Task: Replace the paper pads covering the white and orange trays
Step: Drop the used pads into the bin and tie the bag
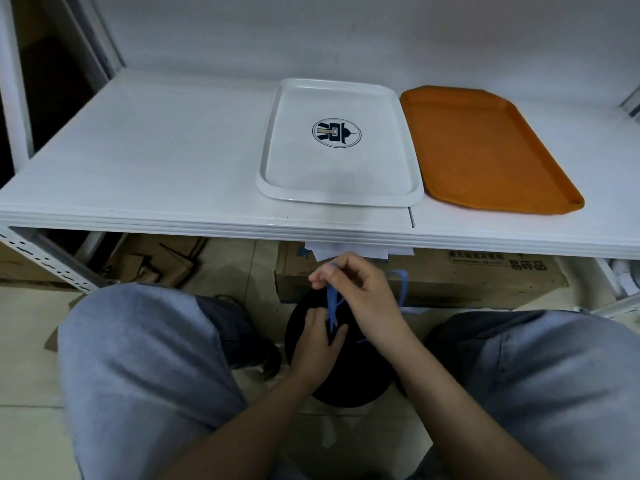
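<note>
Both hands work below the shelf edge, over a black bin. Left hand grip pinches the low end of a blue strip; right hand grip pinches its top. White paper hangs just under the shelf lip. Risk: the tangled strip snags that paper and tears it. White tray and orange tray sit bare, side by side on the shelf.

Glossy white tray, matt orange tray
</note>
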`<state>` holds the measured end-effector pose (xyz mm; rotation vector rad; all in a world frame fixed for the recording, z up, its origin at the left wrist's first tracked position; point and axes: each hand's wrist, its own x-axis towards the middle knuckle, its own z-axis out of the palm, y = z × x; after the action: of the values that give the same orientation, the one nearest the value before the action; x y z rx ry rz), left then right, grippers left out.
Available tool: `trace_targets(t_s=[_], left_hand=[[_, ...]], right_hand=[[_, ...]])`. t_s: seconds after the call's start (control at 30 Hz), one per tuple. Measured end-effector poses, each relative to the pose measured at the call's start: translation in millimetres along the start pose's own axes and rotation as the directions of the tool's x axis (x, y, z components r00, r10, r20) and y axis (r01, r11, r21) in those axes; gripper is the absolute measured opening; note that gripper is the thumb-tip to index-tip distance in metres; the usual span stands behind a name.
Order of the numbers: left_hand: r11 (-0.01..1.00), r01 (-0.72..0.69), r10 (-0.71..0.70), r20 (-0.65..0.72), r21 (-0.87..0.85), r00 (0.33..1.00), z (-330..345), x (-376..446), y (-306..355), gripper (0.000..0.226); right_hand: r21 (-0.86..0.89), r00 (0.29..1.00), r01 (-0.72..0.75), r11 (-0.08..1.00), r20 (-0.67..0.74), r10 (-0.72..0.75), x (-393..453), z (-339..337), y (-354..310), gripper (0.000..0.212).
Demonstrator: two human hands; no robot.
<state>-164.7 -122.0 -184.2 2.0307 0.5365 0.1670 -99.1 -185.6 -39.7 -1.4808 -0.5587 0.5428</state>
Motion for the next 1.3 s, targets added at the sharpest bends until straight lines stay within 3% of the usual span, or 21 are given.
trace_targets(t_s=[0.17,0.23,0.3,0.4,0.47,0.57,0.7,0.77,0.87,1.0,1.17,1.27,1.3], left_hand=[[0.998,-0.034,0.027,-0.147,-0.047,0.989,-11.2,-5.9,3.0,0.080],[0.995,-0.098,0.097,-0.089,-0.001,0.991,-14.6,1.3,9.5,0.096],[0.988,-0.140,0.143,0.048,-0.064,0.989,-15.0,13.7,16.1,0.087],[0.973,-0.063,0.110,0.204,-0.223,0.973,-9.7,24.8,22.2,0.063],[0.993,-0.054,0.078,0.231,-0.109,0.970,-1.7,26.5,13.1,0.046],[0.994,-0.001,0.027,0.237,-0.109,0.971,6.6,23.7,0.5,0.018],[0.994,0.071,-0.048,0.234,-0.087,0.971,8.7,20.7,-3.0,0.006],[0.989,0.104,-0.078,0.226,-0.107,0.971,7.5,20.3,-3.0,0.006],[0.974,0.148,-0.113,0.197,-0.174,0.974,3.9,19.3,0.8,0.011],[0.975,0.114,-0.084,0.164,-0.188,0.983,-0.2,18.5,3.5,0.016],[0.986,0.101,-0.075,0.189,-0.133,0.979,-5.9,19.6,10.7,0.030],[0.991,0.079,-0.057,0.194,-0.104,0.979,-6.8,19.7,13.0,0.031],[0.993,0.068,-0.050,0.186,-0.092,0.981,-7.5,20.5,13.4,0.031]], right_hand=[[0.009,0.999,-0.046,0.999,0.016,0.046,12.1,-26.2,-6.6,0.018],[0.014,0.995,-0.079,0.997,0.066,0.078,12.8,-31.1,-9.6,0.018],[-0.038,0.986,-0.094,0.995,0.132,0.098,12.3,-33.7,-13.9,0.018],[-0.132,0.971,-0.104,0.986,0.199,0.129,9.9,-34.8,-20.2,0.016],[-0.157,0.964,-0.102,0.982,0.228,0.137,8.2,-32.3,-24.4,0.017],[-0.182,0.969,-0.065,0.981,0.225,0.106,6.4,-29.7,-29.4,0.019],[-0.170,0.975,-0.068,0.983,0.195,0.101,5.1,-31.9,-31.4,0.013],[-0.176,0.985,-0.097,0.980,0.121,0.119,7.1,-35.3,-28.5,0.006],[-0.312,0.995,-0.092,0.946,-0.069,0.074,12.8,-51.3,-20.7,0.015],[-0.430,0.956,-0.167,0.887,-0.290,0.040,9.9,-80.3,-3.6,0.024],[-0.492,0.845,-0.430,0.757,-0.515,0.145,-3.5,-109.0,42.0,0.025],[-0.415,0.717,-0.657,0.630,-0.602,0.351,-8.5,-119.8,66.6,0.062],[-0.335,0.686,-0.692,0.639,-0.581,0.438,-9.7,-121.1,70.0,0.072]])
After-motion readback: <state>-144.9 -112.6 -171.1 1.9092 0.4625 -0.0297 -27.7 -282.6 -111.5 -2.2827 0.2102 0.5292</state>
